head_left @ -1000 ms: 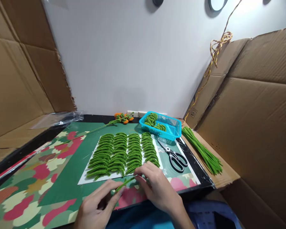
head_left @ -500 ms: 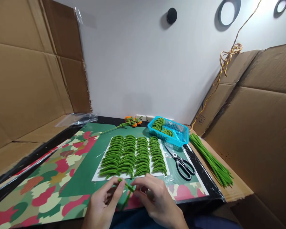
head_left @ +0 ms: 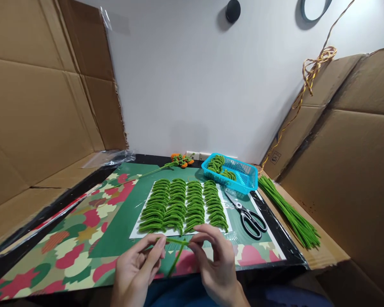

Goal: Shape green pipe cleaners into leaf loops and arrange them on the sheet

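Note:
Near the table's front edge, my left hand pinches one end of a green pipe cleaner between thumb and finger. My right hand pinches the same pipe cleaner at its other end; one length hangs down from there between my hands. Just beyond my fingers lies a white sheet, carrying four columns of bent green pipe-cleaner pieces. Right of the sheet rest scissors with black and grey handles, blades pointing away to the left.
A blue plastic basket holds more green pieces at the back right. Long green pipe cleaners lie in a bundle on the right. An orange flower stem lies at the back. Cardboard walls stand on both sides.
My right hand has turned and moved slightly right, its fingers now more upright. The pipe cleaner between my hands looks more stretched out and level. The view has shifted a little.

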The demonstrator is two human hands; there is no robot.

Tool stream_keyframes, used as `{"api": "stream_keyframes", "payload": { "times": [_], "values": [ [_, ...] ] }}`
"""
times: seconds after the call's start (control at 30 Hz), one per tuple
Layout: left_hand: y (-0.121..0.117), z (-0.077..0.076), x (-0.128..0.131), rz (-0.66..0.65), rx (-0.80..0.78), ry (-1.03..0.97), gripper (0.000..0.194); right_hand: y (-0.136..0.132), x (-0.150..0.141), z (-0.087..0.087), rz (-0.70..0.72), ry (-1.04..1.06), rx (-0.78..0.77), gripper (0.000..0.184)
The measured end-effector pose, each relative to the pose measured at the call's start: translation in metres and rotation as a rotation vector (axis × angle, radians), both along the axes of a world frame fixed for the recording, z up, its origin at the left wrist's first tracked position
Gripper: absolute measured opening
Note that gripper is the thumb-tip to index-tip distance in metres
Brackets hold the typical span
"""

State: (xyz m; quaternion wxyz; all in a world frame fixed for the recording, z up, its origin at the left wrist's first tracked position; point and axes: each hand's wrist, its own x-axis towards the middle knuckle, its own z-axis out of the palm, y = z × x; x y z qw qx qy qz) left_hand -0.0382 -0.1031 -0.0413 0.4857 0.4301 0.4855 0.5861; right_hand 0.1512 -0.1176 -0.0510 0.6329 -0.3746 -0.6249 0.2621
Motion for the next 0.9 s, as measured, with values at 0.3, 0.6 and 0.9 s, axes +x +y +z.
{"api": "stream_keyframes", "payload": {
  "times": [0.3,0.6,0.9],
  "values": [
    [-0.002,-0.007,0.000,0.038,0.040,0.081,0.047,0.001,0.010,0.022,0.012,-0.142,-0.041,0.014],
    [-0.002,0.000,0.005,0.030,0.075,0.194,0.046,0.003,0.003,0.017,0.025,-0.169,-0.053,0.015],
    [-0.004,-0.002,0.006,-0.001,0.049,0.154,0.044,0.003,0.005,0.013,0.083,-0.080,-0.157,0.014]
  ]
}}
